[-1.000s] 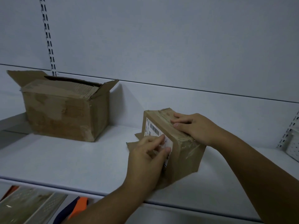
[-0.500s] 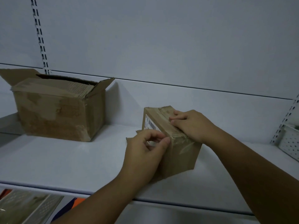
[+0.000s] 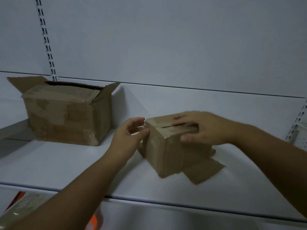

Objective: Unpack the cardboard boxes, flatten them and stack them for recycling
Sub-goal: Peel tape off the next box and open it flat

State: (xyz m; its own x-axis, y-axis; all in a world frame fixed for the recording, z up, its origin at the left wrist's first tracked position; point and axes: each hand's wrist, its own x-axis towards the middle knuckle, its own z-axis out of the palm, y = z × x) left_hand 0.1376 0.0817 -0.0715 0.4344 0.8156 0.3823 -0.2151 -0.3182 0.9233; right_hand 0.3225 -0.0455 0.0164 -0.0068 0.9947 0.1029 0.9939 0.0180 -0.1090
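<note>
A small taped cardboard box stands on the white shelf, with a loose flap spread flat on the shelf at its lower right. My right hand lies over the box's top, fingers across the top seam and thumb on the near side, gripping it. At the box's upper left corner is my left hand, its thumb and fingers curled and touching the edge; whether it pinches tape I cannot tell. A larger worn cardboard box sits at the left of the shelf with its top flaps open.
The shelf's back wall carries slotted uprights. A white perforated basket is at the right edge. Below the shelf's front edge, at lower left, lie packaged goods with orange parts.
The small box has been turned, so its labelled face no longer shows. My right hand shifted from the top edge to span the top. My left hand came off the label to the corner.
</note>
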